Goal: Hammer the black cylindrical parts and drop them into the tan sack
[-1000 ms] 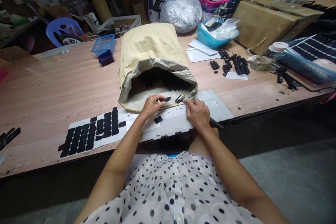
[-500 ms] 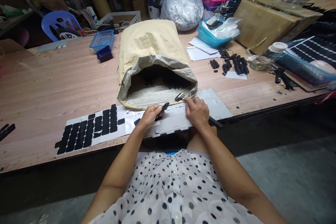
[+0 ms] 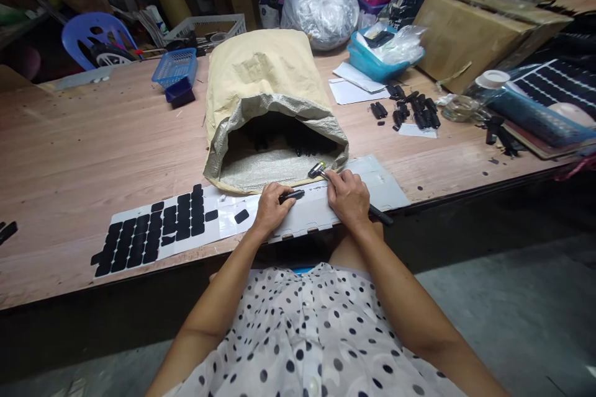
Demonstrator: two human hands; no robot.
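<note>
My left hand (image 3: 271, 208) is closed on a small black elongated piece (image 3: 292, 196), held low over a pale board (image 3: 307, 214) at the table's front edge. In my right hand (image 3: 348, 196) is a small hammer (image 3: 317, 170); its metal head points toward the sack and its black handle sticks out below my palm. Just beyond both hands lies a yellow sack (image 3: 265, 65), its dark mouth facing me with black pieces inside. Left of my left hand, a sheet of black stickers (image 3: 139, 239) lies flat, and a loose black patch (image 3: 241, 216) sits beside it.
Several black parts (image 3: 421, 113) are piled on the right, near a teal basket (image 3: 384, 65) and a cardboard box (image 3: 465, 37). A blue basket (image 3: 175, 67) and a dark blue tray (image 3: 180, 93) stand left of the sack. A plastic-wrapped bundle (image 3: 321, 12) is behind it.
My left hand has turned over and lowered the black piece, which now lies nearly level over the board. My right hand keeps its hold on the hammer. The view has shifted slightly.
</note>
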